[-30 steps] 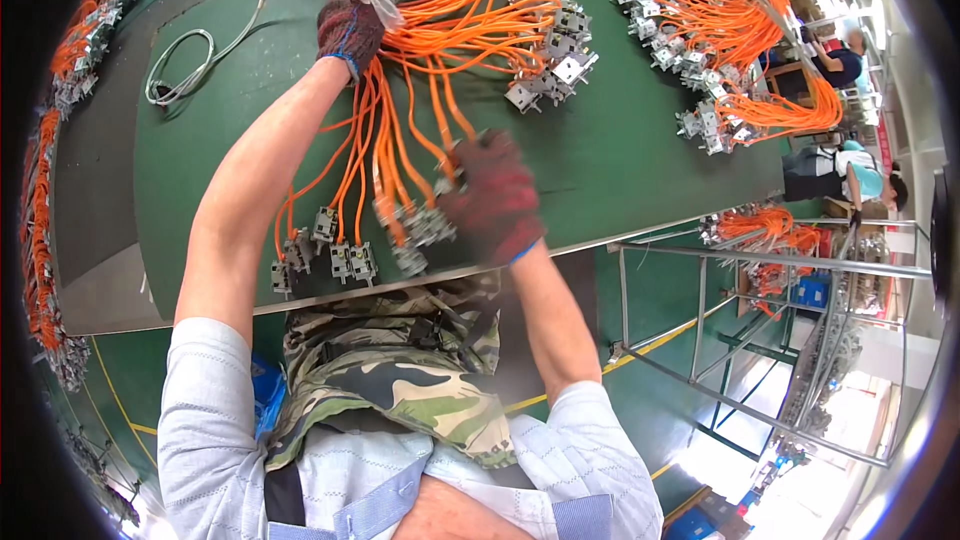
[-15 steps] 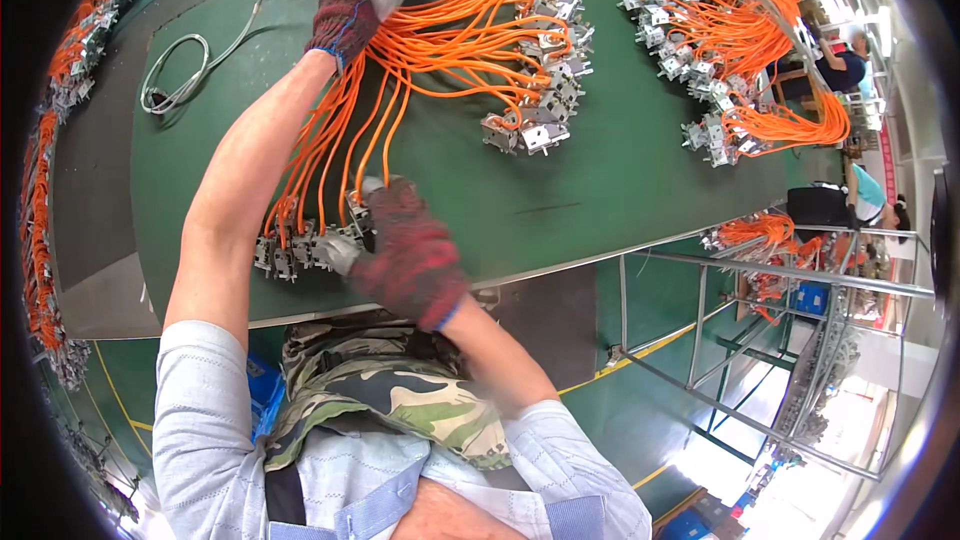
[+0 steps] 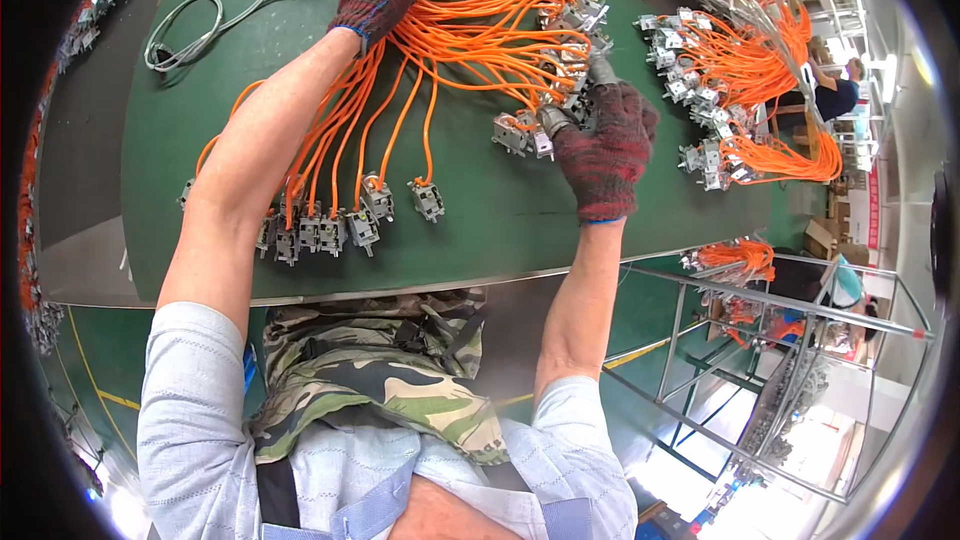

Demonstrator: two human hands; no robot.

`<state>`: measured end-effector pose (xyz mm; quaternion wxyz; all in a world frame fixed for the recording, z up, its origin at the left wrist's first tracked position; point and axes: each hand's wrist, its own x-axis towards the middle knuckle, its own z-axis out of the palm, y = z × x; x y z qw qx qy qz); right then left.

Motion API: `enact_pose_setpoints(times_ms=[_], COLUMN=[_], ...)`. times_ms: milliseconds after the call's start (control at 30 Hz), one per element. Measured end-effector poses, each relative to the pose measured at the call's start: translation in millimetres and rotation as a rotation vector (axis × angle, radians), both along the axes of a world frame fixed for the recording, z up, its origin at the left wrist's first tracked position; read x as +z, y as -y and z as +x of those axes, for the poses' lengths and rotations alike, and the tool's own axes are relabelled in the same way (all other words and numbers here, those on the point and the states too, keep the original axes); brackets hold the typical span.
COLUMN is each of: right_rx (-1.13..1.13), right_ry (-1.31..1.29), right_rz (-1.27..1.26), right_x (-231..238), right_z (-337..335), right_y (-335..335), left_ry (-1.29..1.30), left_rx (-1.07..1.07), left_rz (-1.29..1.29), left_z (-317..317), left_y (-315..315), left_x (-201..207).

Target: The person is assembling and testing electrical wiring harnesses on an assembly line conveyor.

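My left hand (image 3: 377, 2), in a dark red knitted work glove, is closed round a bundle of orange cables (image 3: 470, 22) near the top of the green-topped table. The cables fan out from it to the right and toward me, each ending in a small metal-and-grey connector. My right hand (image 3: 605, 152), in a like glove with grey fingertips, is at the right-hand group of connectors (image 3: 575, 15). Its thumb and fingers are apart, with connectors between them. Nearer the front edge, a loose row of connectors (image 3: 335, 232) lies spread out. My left forearm hides part of the cables.
Another heap of orange cables with connectors (image 3: 690, 90) lies at the table's right end. A coiled grey cable (image 3: 185, 40) rests at the far left. Beyond the front edge stands a metal tube frame (image 3: 760, 295). Two people are in the right background.
My right hand has moved from the near row of connectors to the right-hand group. The near connectors now lie uncovered and more spread out. My left hand still grips the bundle.
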<state>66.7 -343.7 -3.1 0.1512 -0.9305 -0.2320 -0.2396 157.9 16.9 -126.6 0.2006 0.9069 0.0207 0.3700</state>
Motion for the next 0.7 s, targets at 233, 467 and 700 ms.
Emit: enact_pose_setpoints(times_ms=[233, 467, 700], right_rx=[0.29, 0.314, 0.424], right_ry=[-0.005, -0.323, -0.559], right_rz=[0.181, -0.144, -0.138], right_x=[11, -5, -34], right_z=[-2, -108, -121], right_y=[-7, -17, -16], left_ry=[-0.062, -0.101, -0.129], left_rx=[-0.024, -0.027, 0.001], left_rz=[-0.135, -0.123, -0.121], left_z=[-5, -8, -11], left_y=[12, 15, 17], left_x=[19, 24, 25])
